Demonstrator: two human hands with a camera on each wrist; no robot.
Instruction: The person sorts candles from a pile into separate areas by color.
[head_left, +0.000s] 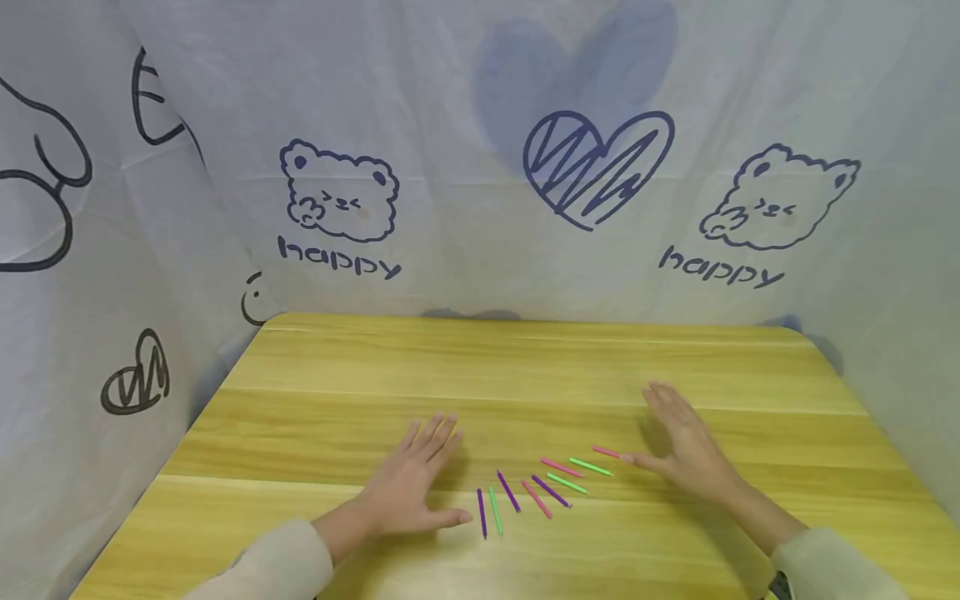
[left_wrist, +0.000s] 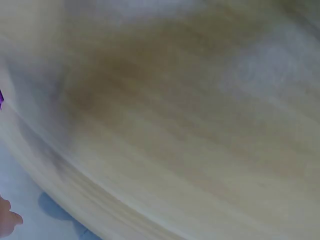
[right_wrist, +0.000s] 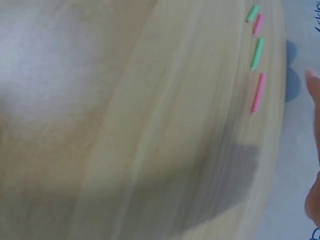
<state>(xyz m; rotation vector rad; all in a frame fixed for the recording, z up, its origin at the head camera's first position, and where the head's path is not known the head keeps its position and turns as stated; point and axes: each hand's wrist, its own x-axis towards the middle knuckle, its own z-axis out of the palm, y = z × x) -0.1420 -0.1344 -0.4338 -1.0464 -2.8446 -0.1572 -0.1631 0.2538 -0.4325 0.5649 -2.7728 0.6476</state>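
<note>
Slim pink, green and purple sticks with narrow tips lie in a loose slanting row on the table, a purple stick (head_left: 482, 513) at the near left end and a pink stick (head_left: 605, 452) at the far right. My left hand (head_left: 408, 487) is left of the row, fingers straight and spread, its thumb tip close to the purple stick. My right hand (head_left: 686, 450) is at the other end, fingers extended. Its thumb tip overlaps the pink stick's end; whether they touch I cannot tell. Both hands hold nothing. The right wrist view shows green (right_wrist: 257, 53) and pink sticks near its right side.
The wood-grain table (head_left: 360, 358) has rounded far corners. White cloth (head_left: 457, 233) with drawn bears, hearts and "happy" lettering hangs behind it and along both sides. Soft shadows of the hands fall on the tabletop.
</note>
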